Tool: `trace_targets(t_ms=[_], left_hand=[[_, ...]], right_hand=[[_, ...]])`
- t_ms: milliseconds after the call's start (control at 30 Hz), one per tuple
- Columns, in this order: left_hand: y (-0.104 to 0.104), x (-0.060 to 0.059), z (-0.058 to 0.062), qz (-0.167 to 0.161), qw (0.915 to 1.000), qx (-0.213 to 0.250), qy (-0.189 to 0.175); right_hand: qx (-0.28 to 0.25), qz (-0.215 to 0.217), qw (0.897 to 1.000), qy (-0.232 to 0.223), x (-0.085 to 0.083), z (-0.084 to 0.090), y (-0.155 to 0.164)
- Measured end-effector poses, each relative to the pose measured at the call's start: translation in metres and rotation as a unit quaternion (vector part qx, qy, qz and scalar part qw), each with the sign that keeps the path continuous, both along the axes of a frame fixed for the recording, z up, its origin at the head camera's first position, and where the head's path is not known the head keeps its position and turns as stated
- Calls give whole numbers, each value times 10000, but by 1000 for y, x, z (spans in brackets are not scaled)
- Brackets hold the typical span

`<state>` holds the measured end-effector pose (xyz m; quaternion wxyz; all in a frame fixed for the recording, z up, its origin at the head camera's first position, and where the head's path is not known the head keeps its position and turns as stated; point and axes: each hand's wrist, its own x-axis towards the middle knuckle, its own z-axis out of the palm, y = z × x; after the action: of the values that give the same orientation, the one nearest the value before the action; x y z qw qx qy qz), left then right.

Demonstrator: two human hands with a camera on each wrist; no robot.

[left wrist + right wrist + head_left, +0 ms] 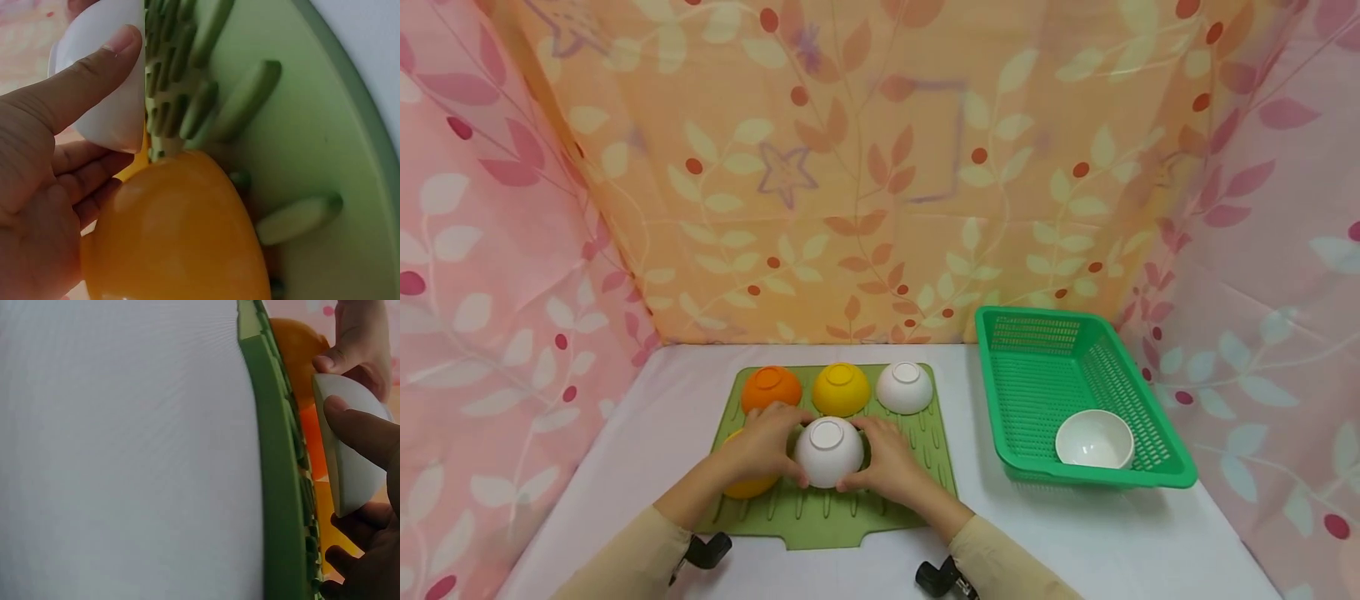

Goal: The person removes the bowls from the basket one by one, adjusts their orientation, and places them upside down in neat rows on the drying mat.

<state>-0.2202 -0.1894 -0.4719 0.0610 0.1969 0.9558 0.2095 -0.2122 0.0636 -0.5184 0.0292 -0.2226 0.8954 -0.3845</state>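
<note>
A white bowl (829,454), turned upside down, is between my two hands close over the green drying mat (823,537). My left hand (767,450) grips its left side, thumb near the rim; the left wrist view shows the thumb (112,53) along the outer wall and fingers at the opposite edge. My right hand (891,462) holds the right side in the same way, with its thumb (362,422) on the wall. Beside my left hand, partly hidden by it, an upturned orange-yellow bowl (178,231) sits on the mat.
Along the mat's back row stand upturned bowls: orange (771,388), yellow (841,390) and white (905,388). A green basket (988,392) on the right holds another white bowl (1095,440), facing up. Patterned cloth (850,167) hangs behind and on both sides.
</note>
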Motion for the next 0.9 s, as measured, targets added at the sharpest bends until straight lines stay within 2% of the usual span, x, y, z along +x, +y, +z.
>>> trace_targets(t_ms=[167, 333, 533, 633, 733, 800, 900], left_hand=[[0, -4, -4, -144, 9996, -253, -58], [3, -5, -8, -380, 9966, -715, 180], [5, -6, -11, -352, 9935, -1032, 334], [4, -5, -9, -452, 9920, -1108, 408], [3, -3, -3, -535, 9926, -1011, 415], [2, -2, 2, -542, 9948, -779, 365], [1, -1, 9, -519, 9984, -136, 155]], right_hand=[[306, 32, 9994, 186, -1, -5, -5], [479, 2, 9985, 280, 0, -8, -6], [608, -24, 9977, 313, -1, -9, -7], [655, -14, 9973, 326, -1, -9, -7], [677, -9, 9972, 333, 0, -9, -7], [671, -2, 9973, 315, 0, -9, -7], [662, 14, 9974, 295, 2, -9, -6]])
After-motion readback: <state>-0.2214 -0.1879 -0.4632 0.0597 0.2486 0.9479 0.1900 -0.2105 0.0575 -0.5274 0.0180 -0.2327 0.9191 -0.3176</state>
